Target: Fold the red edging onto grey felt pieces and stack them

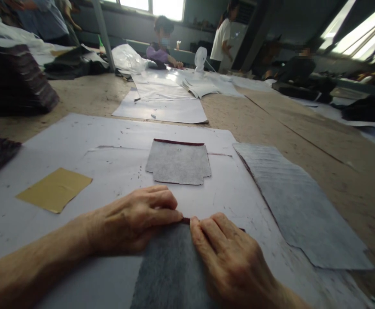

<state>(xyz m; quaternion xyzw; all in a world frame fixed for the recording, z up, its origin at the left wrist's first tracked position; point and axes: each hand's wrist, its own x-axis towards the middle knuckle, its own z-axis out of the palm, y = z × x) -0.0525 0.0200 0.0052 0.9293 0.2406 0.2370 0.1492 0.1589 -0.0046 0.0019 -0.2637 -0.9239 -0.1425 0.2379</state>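
Observation:
A grey fabric-backed panel (171, 270) lies right in front of me, with a narrow dark red folded edge along its far side. My left hand (135, 219) pinches that edge from the left, thumb and finger pressed together. From the right, my right hand (234, 257) presses its fingertips on the same edge, close to the left thumb. Both palms cover parts of the panel. Just beyond my hands lies a smaller grey panel (179, 163) with notched lower corners and a dark red strip along its top.
White sheets (61, 137) cover the worktable (264, 128). A yellow-brown square (55, 189) lies left, a stack of grey panels (300, 206) right. Dark piled material (13, 81) stands far left. A small white fan (200, 59) and several people are farther back.

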